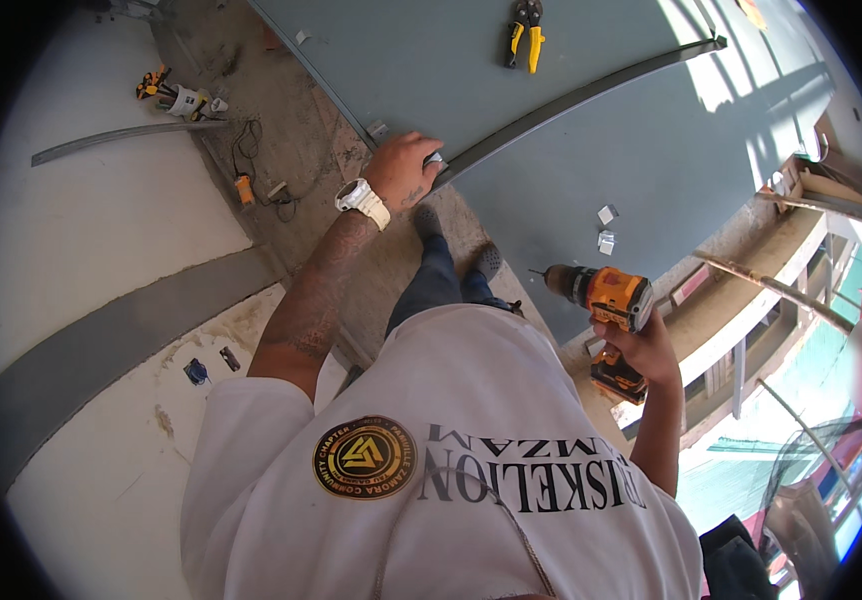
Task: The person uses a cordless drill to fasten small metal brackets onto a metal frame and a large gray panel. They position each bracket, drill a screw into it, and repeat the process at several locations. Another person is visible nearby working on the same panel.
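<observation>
My right hand [644, 348] is wrapped round the handle of an orange and black cordless drill [616, 297], its thin bit pointing left, clear of any surface. My left hand [403, 168], with a white watch on the wrist, has its fingers curled over a small silvery metal piece [435, 159]. That piece sits at the near end of a long dark metal channel [571, 100], which lies across a grey-blue panel [561, 180]. Two small bent metal clips [606, 241] rest on the panel, left of the right-hand edge. Part of the held piece is hidden by my fingers.
Tin snips with yellow handles [526, 38] lie on the panel's far part. Left, on the dusty floor, are a bucket of tools [188, 102], a cable with an orange end [244, 188] and a metal strip [121, 140]. An opening with wooden poles [776, 290] is at right.
</observation>
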### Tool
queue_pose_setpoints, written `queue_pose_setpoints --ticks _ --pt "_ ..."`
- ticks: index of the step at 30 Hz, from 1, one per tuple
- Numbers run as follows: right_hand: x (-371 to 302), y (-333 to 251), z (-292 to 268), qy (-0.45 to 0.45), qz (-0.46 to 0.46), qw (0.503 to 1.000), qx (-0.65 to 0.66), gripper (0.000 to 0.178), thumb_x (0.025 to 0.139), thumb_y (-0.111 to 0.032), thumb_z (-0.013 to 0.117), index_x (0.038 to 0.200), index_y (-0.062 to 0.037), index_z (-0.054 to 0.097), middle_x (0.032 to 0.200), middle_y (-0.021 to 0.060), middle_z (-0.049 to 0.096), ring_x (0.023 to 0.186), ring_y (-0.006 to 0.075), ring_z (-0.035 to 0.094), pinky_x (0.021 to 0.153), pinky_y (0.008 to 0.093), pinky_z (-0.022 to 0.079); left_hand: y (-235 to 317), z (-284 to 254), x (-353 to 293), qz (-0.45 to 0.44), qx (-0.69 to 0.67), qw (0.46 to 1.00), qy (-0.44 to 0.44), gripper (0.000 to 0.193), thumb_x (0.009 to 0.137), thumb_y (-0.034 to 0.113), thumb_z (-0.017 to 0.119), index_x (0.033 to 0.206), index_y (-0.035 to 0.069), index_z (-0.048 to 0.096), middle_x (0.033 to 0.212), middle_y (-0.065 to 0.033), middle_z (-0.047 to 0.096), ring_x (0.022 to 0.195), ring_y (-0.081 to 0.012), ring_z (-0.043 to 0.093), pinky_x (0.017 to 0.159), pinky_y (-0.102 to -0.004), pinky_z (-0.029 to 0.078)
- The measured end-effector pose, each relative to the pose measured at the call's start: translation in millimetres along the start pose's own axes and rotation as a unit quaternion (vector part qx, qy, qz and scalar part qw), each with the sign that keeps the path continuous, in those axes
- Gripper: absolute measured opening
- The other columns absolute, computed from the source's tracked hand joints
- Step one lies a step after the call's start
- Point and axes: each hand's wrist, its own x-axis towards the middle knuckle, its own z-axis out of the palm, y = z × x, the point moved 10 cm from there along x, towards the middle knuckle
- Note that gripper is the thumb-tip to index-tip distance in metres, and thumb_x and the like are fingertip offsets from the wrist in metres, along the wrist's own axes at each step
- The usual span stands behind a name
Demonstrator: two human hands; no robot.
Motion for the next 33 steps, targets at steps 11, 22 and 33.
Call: queue_pose_setpoints --ticks 11,22,33 --pt "-45 72 -38 0.147 -0.021 0.987 0.061 0.033 0.084 -0.019 0.081 0.107 0.0013 0.070 0.082 0.0016 0.067 0.062 0.0097 0.060 0.057 0.0270 0.051 188 -88 -63 0.108 -0.292 0.949 0.039 0.029 0.096 0.014 0.073 0.123 0.004 0.070 0.103 -0.0054 0.071 0.085 -0.0113 0.064 0.075 -0.0282 0.053" --pt "-145 127 8 0.352 -0.014 0.903 0.247 0.028 0.087 -0.011 0.078 0.109 0.0012 0.067 0.090 0.0080 0.072 0.059 0.0131 0.063 0.052 0.0268 0.050 426 -132 -208 0.426 -0.688 0.484 -0.333 0.070 0.074 0.060 0.087 0.106 0.001 0.070 0.091 -0.0067 0.068 0.084 -0.0219 0.066 0.076 -0.0365 0.050" --pt "-170 116 -19 0.383 -0.050 0.897 0.216 0.025 0.087 -0.009 0.077 0.108 0.0004 0.069 0.090 0.0083 0.073 0.060 0.0127 0.062 0.054 0.0266 0.050 450 -158 -235 0.459 -0.737 0.420 -0.265 0.052 0.088 0.043 0.081 0.111 -0.003 0.072 0.097 -0.0146 0.072 0.081 -0.0272 0.069 0.068 -0.0360 0.055"
